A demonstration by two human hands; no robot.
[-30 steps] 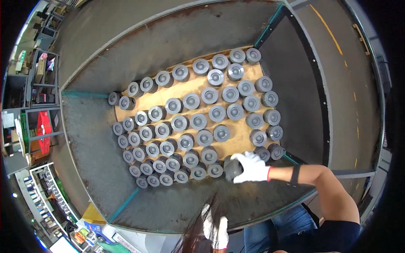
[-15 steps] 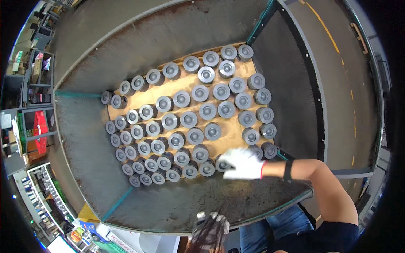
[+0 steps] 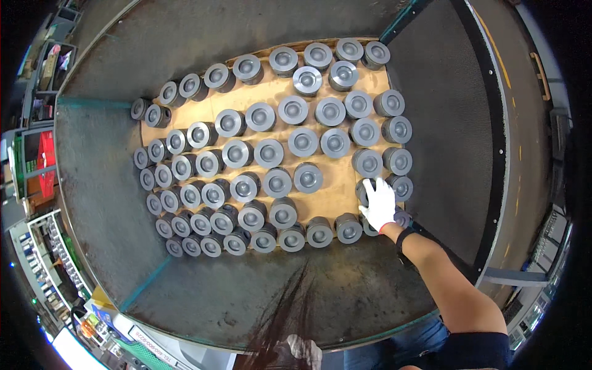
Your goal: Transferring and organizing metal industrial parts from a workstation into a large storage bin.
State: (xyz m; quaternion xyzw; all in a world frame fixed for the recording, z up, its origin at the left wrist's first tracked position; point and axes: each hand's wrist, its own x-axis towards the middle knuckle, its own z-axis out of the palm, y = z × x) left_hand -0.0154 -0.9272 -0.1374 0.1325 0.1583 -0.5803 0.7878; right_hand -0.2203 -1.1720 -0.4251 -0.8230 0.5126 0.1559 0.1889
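Many round grey metal pistons stand upright in rows in a large dark bin, on a brown cardboard sheet [image 3: 333,203]. My right hand [image 3: 378,205], in a white glove, is at a piston [image 3: 361,192] in the near right part of the bin. Its thumb and fingers lie around that piston's edge and cover part of it. Another piston [image 3: 368,163] stands just beyond the fingertips. My left hand [image 3: 303,350], in a stained glove, is low by the bin's near rim; its fingers are mostly hidden.
Dark walls enclose the pistons, with a black mesh panel [image 3: 453,117] on the right and a near wall [image 3: 234,290] before me. Shelving with a red bin [image 3: 46,161] stands at the left. A yellow line marks the floor on the right.
My right hand has moved right and slightly farther in, from above the near row to a piston at the right. The view has shifted, and my left hand sits lower in it.
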